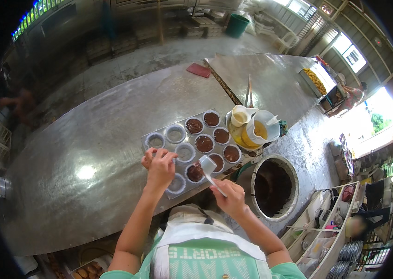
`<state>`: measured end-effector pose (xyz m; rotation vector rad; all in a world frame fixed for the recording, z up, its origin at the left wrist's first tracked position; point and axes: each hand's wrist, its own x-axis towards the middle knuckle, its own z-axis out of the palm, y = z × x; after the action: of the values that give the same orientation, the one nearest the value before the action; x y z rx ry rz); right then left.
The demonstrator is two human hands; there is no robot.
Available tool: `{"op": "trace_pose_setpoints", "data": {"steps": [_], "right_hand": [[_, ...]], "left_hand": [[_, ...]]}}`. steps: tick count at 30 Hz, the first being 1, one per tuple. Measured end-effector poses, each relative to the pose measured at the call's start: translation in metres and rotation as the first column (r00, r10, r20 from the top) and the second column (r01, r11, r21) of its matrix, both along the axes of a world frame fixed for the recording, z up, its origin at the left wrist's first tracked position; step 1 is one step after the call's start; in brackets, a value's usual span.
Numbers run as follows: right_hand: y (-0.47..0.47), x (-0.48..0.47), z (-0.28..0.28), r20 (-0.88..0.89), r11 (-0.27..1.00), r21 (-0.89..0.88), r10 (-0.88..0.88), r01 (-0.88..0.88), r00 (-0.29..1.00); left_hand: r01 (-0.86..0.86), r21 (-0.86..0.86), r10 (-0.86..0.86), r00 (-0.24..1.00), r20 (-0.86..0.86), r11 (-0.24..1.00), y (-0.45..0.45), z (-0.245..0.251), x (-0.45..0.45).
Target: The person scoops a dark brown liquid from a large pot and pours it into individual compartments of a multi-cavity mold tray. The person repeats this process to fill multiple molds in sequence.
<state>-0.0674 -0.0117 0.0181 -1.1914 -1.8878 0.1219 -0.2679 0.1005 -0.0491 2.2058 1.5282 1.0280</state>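
Note:
A metal muffin tray (200, 120) lies on the steel table, lined with white fluted paper cups. Several cups on its right side hold dark brown batter (205, 143); those on the left, such as one paper cup (185, 152), are unfilled. My right hand (230, 197) grips the handle of a small white scoop (208, 165). The scoop is tilted at the edge of a near cup with batter (195, 172). My left hand (160, 165) is over the tray's left side, fingers bent downward, partly covering a paper cup; whether it pinches the cup is hidden.
Right of the tray, a plastic pitcher (256, 129) and a smaller cup (240, 117) stand with yellow liquid. A large batter-filled bucket (274, 186) stands beside the table. A red cloth (199, 70) lies at the far edge. Another person (351, 97) stands at the far right.

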Motion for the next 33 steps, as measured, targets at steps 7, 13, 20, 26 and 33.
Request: {"op": "trace_pose_setpoints", "data": {"steps": [7, 13, 20, 26, 33], "right_hand": [[-0.002, 0.002, -0.004, 0.022, 0.999, 0.042, 0.01, -0.011, 1.0], [0.004, -0.002, -0.043, 0.011, 0.999, 0.005, 0.043, -0.043, 0.999], [0.002, 0.002, -0.065, 0.011, 0.994, -0.106, -0.03, 0.031, 0.999], [0.003, -0.007, -0.066, -0.428, 0.949, -0.287, -0.25, 0.132, 0.868], [0.012, 0.0, -0.04, -0.812, 0.805, -0.535, -0.574, -0.258, -0.108]], "left_hand": [[-0.042, 0.037, 0.043, 0.999, -0.003, 0.998, 0.001, 0.01, -0.009], [-0.013, 0.034, 0.014, 1.0, -0.016, 0.999, 0.0, 0.015, -0.015], [-0.022, 0.036, 0.024, 0.998, -0.06, 0.999, 0.003, 0.017, -0.022], [-0.026, 0.037, 0.029, 0.997, -0.073, 0.999, 0.003, 0.018, -0.023], [-0.012, 0.05, 0.014, 0.999, -0.029, 0.999, 0.0, 0.021, -0.02]]}}
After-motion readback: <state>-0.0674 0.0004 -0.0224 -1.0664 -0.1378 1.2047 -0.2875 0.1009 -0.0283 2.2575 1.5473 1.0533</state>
